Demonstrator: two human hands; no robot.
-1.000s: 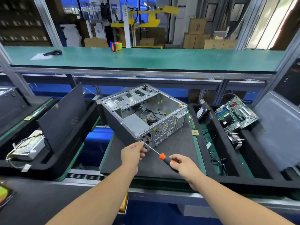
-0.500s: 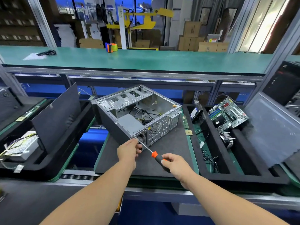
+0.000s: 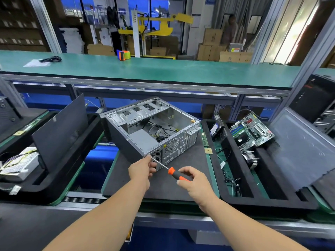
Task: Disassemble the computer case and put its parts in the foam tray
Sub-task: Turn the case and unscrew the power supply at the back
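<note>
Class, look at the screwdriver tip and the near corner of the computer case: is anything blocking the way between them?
Nothing visible does. The screwdriver, gripped by the right hand, runs straight to the near corner of the computer case. The left hand pinches the shaft beside that corner, so the exact contact point is hidden.

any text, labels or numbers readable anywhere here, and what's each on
None can be read.
Blue signs on the far wall: white lettering, too blurred.
Red and white label on the grey box behind the cartons: too small.
Motherboard in the foam tray: markings too small.
Computer case: no legible marking.
</note>
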